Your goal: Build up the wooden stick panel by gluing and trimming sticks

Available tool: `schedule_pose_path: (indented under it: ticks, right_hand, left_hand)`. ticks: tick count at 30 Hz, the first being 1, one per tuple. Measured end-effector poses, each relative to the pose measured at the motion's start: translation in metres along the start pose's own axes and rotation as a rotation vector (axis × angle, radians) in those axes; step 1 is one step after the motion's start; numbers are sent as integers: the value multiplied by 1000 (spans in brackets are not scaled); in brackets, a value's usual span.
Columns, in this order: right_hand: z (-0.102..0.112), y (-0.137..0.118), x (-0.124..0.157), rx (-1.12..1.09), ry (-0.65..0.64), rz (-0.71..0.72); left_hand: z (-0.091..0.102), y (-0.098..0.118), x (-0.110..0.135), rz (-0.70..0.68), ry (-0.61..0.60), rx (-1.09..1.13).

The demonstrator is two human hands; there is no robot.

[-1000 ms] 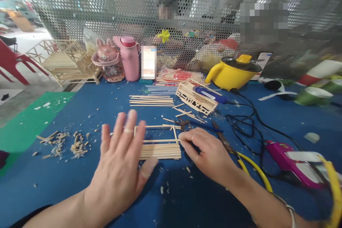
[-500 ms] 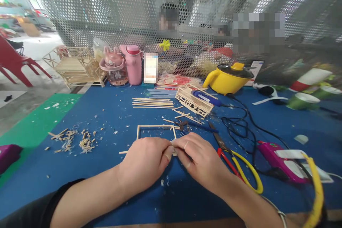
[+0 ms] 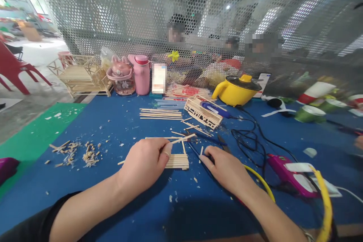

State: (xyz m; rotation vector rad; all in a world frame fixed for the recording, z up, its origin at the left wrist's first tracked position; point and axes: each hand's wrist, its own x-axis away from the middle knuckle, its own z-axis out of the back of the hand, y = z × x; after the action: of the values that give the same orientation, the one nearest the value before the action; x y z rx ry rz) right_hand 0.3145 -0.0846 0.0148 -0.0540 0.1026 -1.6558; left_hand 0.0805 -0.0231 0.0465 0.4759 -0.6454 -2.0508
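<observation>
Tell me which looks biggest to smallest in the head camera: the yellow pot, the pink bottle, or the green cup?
1. yellow pot
2. pink bottle
3. green cup, blurry, so its size is less sure.

The person's two forearms are bare. The left hand [image 3: 144,166] wears a thin, pale ring [image 3: 167,154] on one finger. Higher up that arm, a black sleeve [image 3: 36,223] with a soft, rounded cuff edge shows at the lower left. At the wrist of the right hand [image 3: 227,170], a slim silvery bangle [image 3: 307,235] is mostly cut off by the bottom edge.
</observation>
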Motion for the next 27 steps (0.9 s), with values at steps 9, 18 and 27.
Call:
schedule_pose_path:
  ticks: [9,18,27]
  right_hand:
    - [1,-8,2,-6,59,-135]
    - [37,-7,53,-1395,396,-389]
    - [20,-46,59,-2009,-84,-165]
  left_hand:
    - [8,-6,-7,83,51,210]
    - [6,16,10,-440,-53,371]
    - [-3,38,21,-407,-390,545]
